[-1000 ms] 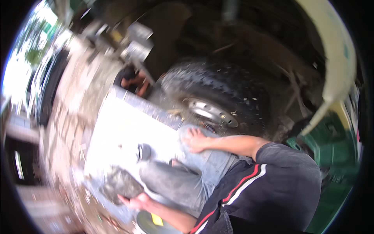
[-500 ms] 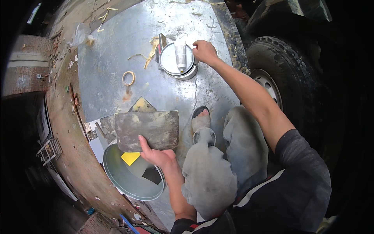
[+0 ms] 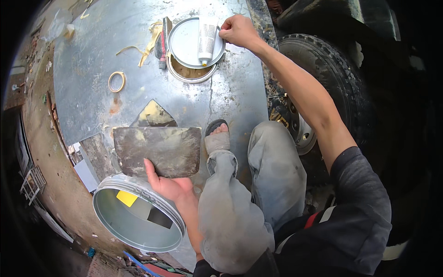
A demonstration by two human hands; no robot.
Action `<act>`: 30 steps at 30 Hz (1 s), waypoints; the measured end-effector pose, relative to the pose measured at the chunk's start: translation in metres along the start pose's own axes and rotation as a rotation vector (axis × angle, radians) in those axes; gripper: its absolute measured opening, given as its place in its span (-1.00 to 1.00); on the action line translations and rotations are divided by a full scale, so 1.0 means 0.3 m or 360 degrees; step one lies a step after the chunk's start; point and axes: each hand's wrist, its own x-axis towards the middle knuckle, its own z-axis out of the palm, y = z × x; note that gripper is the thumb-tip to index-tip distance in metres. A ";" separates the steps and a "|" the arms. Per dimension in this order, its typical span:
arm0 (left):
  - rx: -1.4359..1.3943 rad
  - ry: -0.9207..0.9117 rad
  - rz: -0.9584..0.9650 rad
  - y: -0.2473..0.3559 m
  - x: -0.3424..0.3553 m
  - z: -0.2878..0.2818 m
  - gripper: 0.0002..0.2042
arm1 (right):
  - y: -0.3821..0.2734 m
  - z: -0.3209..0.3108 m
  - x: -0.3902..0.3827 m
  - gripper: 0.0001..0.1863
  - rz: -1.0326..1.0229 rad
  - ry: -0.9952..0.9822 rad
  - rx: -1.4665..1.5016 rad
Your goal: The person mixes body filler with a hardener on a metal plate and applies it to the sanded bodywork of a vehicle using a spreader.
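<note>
My left hand (image 3: 171, 187) grips the near edge of a dirty rectangular metal plate (image 3: 157, 148) and holds it flat above the steel sheet (image 3: 87, 60). My right hand (image 3: 237, 30) reaches far forward and pinches the rim of a round grey lid (image 3: 184, 44). A white tube (image 3: 206, 39) lies on that lid. The lid sits partly off an open tin (image 3: 191, 74), so brown paste shows inside. A red-handled tool (image 3: 161, 44) lies just left of the lid.
A large empty round tin lid (image 3: 138, 217) holding a yellow scraper (image 3: 127, 198) lies below the plate. A tape ring (image 3: 116, 81) sits on the sheet at left. My sandalled foot (image 3: 217, 138) rests mid-sheet. A truck tyre (image 3: 332, 78) stands close on the right.
The view swung from the tyre down onto the steel sheet. My right hand left my knee and took hold of the lid's rim. My left hand keeps the plate.
</note>
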 end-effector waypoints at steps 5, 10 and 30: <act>-0.0299 -0.0237 -0.0170 -0.001 0.029 -0.042 -0.56 | 0.136 -0.223 -0.045 -0.80 0.0177 0.0199 0.0119; -0.0390 -0.0475 -0.0272 -0.033 0.060 -0.067 -0.55 | 0.422 -0.255 -0.177 -0.80 0.0435 0.0264 -0.0102; -0.0504 -0.0486 -0.0202 -0.099 0.142 -0.018 -0.57 | -0.084 0.147 -0.290 -0.62 -0.0280 -0.0003 0.0139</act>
